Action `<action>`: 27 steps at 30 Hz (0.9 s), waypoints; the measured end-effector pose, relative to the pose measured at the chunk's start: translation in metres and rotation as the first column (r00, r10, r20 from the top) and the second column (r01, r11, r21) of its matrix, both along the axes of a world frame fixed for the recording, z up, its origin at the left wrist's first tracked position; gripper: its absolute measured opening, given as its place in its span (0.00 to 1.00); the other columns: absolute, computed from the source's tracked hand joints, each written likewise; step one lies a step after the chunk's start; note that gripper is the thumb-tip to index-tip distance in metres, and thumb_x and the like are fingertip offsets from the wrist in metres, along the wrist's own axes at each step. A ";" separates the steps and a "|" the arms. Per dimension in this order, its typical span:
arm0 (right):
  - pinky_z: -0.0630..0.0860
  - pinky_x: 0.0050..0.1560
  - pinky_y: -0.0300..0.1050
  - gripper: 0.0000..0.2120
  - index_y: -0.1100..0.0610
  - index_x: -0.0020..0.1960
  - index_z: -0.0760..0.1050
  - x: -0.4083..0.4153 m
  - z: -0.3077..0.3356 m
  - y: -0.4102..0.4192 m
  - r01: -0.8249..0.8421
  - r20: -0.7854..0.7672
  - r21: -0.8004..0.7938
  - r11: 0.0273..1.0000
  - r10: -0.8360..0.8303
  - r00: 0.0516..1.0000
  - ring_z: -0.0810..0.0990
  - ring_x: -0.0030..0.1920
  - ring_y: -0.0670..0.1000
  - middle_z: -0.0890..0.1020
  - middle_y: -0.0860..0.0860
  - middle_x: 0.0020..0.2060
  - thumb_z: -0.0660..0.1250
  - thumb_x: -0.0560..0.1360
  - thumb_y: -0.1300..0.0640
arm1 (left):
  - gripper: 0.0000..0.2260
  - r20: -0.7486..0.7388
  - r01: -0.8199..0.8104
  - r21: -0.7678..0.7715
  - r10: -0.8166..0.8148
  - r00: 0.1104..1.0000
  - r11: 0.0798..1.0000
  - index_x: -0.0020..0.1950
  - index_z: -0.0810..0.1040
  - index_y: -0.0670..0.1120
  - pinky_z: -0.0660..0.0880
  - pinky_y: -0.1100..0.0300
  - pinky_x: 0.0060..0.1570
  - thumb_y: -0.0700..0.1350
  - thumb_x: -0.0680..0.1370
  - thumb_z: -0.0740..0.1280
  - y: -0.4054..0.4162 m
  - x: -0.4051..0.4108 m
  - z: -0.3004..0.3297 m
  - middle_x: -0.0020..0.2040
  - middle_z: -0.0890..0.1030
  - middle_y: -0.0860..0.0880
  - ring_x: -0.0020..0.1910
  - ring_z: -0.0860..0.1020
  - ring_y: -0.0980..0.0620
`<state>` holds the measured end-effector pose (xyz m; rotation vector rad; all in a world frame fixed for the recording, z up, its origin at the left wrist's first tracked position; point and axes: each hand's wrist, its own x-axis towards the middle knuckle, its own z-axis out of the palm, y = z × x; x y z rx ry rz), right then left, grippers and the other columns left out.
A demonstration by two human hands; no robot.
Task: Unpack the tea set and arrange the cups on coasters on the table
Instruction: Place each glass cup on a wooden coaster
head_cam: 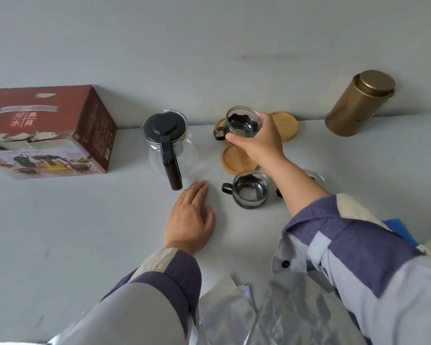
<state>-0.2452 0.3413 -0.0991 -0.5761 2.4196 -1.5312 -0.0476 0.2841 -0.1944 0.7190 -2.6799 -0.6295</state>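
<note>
Clear glossy glass cups (243,123), smooth matt wooden coasters (239,159), brushed-gold metal canister (356,105).

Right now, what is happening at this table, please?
A person is setting out a tea set. The right hand holds a small glass cup with a black handle over the round bamboo coasters. The left hand rests flat on the white table. Another glass cup stands off the coasters, near the glass teapot with a black lid.
</note>
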 end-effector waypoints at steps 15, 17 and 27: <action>0.72 0.61 0.50 0.41 0.53 0.66 0.67 -0.047 -0.050 -0.058 0.066 -0.065 0.207 0.976 -0.053 0.996 0.71 0.63 0.55 0.76 0.51 0.60 0.79 0.58 0.46 | 0.24 0.033 0.004 -0.012 -0.003 0.999 1.000 0.71 0.67 0.45 0.44 0.69 0.71 0.47 0.75 0.61 -0.003 -0.002 0.001 0.71 0.69 0.50 0.71 0.63 0.53; 0.70 0.62 0.51 0.44 0.54 0.68 0.65 -0.047 -0.048 -0.058 0.069 -0.068 0.254 0.965 -0.053 0.996 0.69 0.65 0.55 0.74 0.52 0.62 0.79 0.58 0.44 | 0.24 0.036 0.005 -0.013 -0.005 0.999 1.000 0.71 0.68 0.45 0.45 0.68 0.71 0.47 0.75 0.61 -0.004 -0.002 0.002 0.71 0.69 0.50 0.71 0.63 0.53; 0.63 0.68 0.49 0.40 0.56 0.73 0.57 -0.027 -0.006 -0.013 0.024 -0.078 0.245 0.969 -0.005 0.997 0.62 0.69 0.56 0.65 0.55 0.68 0.73 0.68 0.49 | 0.24 0.042 -0.001 -0.020 0.002 0.999 1.000 0.70 0.69 0.45 0.50 0.65 0.71 0.48 0.75 0.61 -0.001 0.000 0.004 0.70 0.69 0.50 0.69 0.66 0.51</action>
